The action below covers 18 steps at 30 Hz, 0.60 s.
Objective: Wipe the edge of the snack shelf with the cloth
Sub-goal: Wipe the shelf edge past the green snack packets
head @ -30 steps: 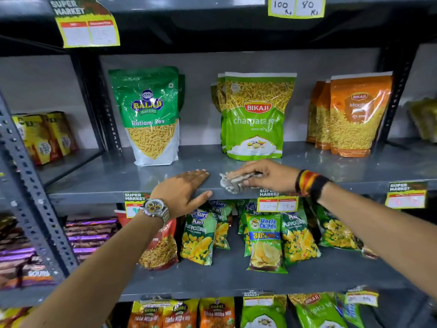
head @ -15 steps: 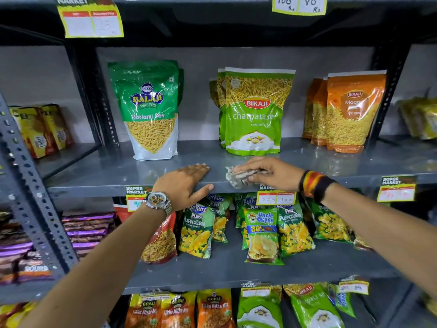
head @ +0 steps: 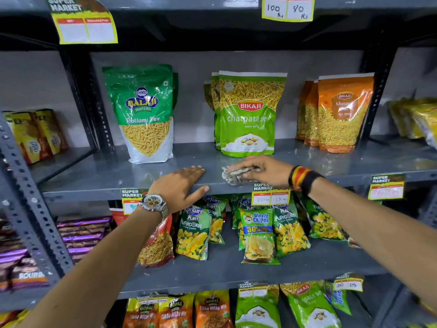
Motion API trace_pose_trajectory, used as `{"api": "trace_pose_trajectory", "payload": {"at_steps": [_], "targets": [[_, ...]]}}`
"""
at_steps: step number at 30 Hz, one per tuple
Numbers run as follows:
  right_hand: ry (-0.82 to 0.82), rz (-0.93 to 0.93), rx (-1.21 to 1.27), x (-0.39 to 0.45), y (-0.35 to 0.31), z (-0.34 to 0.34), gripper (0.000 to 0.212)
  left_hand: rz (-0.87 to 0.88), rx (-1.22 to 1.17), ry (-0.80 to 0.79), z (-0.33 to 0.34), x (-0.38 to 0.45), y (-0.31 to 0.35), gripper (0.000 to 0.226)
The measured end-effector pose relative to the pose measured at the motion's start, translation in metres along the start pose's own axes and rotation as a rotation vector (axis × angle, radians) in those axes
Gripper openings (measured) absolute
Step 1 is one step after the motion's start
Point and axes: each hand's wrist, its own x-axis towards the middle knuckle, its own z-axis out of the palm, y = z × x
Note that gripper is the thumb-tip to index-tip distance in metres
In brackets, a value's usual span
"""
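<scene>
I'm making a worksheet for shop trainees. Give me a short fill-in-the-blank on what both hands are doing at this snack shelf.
1. The right hand holds a crumpled ____ on the shelf edge.
2. The left hand rests flat and wears a ____ at its wrist.
3. Directly behind the right hand stands a ____ Bikaji pouch.

Missing words: cloth; watch; green

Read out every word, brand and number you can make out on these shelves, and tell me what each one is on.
"BALAJI WAFERS Ratlami Sev": green pouch.
"BIKAJI chatpata sev": light green pouch.
"BIKAJI": orange pouch; the rest is blurred.
"100 Rs", "80 Rs": top price tag.
"SUPER MARKET", "20", "18": price tag below the right hand gripping the cloth.
"Uncle Chipps 30%": chips packet.
"Kurkure Playz Puffcorn": packet.
"GOPAL Tikha Mitha Mix": bottom packet.
</scene>
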Motion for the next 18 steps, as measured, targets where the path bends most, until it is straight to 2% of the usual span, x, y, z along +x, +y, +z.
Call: {"api": "trace_pose_trajectory", "payload": {"at_steps": [2,6,8,13,18], "targets": [[-0.034,-0.022,0.007,-0.013,0.001,-0.013,0.037,0.004,-0.012,0.0,-0.002,-0.001,0.002,0.082],[0.211,0.032,0.053,0.002,0.033,-0.052,0.038,-0.004,-0.021,-0.012,-0.005,0.004,0.004,0.087],[0.246,0.081,0.026,0.016,0.05,-0.063,0.037,0.005,-0.02,-0.012,-0.004,0.011,0.013,0.087],[0.18,0.156,-0.01,0.054,0.078,-0.056,0.038,0.034,-0.018,-0.025,0.002,0.038,0.052,0.088],[0.119,0.031,0.015,0.076,0.07,-0.028,0.036,-0.01,0.026,-0.004,0.004,0.039,0.056,0.081]]}}
